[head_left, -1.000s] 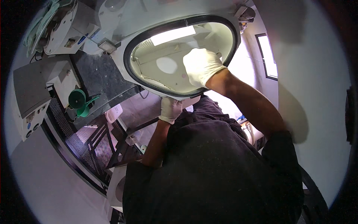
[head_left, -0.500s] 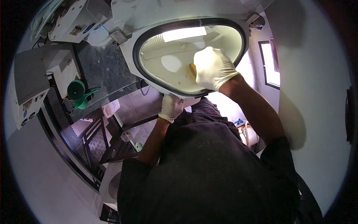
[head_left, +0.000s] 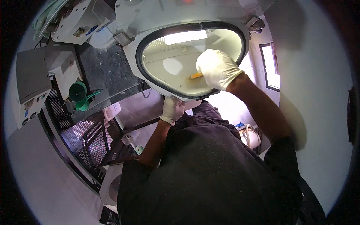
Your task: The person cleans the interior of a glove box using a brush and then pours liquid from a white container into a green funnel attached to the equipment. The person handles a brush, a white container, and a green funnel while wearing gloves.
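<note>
Right hand (head_left: 218, 70) grips brush (head_left: 196, 75), hold of left hand (head_left: 173, 110) unclear, between worktop (head_left: 107, 69) and wall (head_left: 322, 71).

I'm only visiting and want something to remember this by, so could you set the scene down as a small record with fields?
Right hand: white-gloved, closed around a yellow-orange tool
Left hand: white-gloved, at the lower front edge of a pale machine; fingertips hidden
Machine opening: rounded, bordered by a black rim
Left side: dark countertop, green cup-shaped piece
Right side: bright window, pale wall
</note>
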The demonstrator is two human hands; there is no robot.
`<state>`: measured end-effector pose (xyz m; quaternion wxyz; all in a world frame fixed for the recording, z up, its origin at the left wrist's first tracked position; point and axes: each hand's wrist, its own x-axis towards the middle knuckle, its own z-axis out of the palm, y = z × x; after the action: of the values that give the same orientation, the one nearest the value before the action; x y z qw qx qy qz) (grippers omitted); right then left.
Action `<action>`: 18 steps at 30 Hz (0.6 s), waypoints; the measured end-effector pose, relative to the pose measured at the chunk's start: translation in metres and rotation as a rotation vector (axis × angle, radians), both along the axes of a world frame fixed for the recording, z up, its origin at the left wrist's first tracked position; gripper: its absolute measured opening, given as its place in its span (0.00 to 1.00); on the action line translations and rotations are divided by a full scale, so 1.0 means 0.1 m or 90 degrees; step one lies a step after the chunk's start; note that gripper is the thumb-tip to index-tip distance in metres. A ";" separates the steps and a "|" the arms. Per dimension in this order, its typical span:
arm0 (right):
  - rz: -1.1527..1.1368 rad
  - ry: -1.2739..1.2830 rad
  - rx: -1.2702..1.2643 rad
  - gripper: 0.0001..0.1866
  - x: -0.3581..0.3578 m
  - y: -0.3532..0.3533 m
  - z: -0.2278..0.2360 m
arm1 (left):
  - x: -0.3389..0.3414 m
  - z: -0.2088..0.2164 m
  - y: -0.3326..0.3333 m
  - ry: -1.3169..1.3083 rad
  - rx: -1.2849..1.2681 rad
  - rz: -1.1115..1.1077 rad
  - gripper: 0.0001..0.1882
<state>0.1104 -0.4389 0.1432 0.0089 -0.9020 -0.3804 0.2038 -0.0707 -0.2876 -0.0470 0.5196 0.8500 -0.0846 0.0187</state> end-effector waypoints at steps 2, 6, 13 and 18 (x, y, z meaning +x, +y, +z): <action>-0.039 0.027 -0.021 0.12 0.10 0.02 0.22 | -0.05 -0.10 0.02 -0.006 0.016 -0.006 0.10; 0.098 -0.072 -0.038 0.06 0.08 0.00 0.04 | -0.05 -0.11 0.02 0.044 -0.014 -0.013 0.12; 0.090 -0.012 -0.020 0.09 0.18 0.24 -0.15 | -0.11 -0.21 -0.02 0.083 -0.052 0.007 0.16; 0.061 0.010 -0.068 0.11 0.20 0.23 0.21 | -0.14 -0.30 -0.01 0.069 -0.007 0.000 0.16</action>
<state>0.1301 -0.4158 0.1637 -0.0459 -0.8805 -0.4117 0.2307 -0.0846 -0.2883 -0.0767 0.5283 0.8468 -0.0566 -0.0267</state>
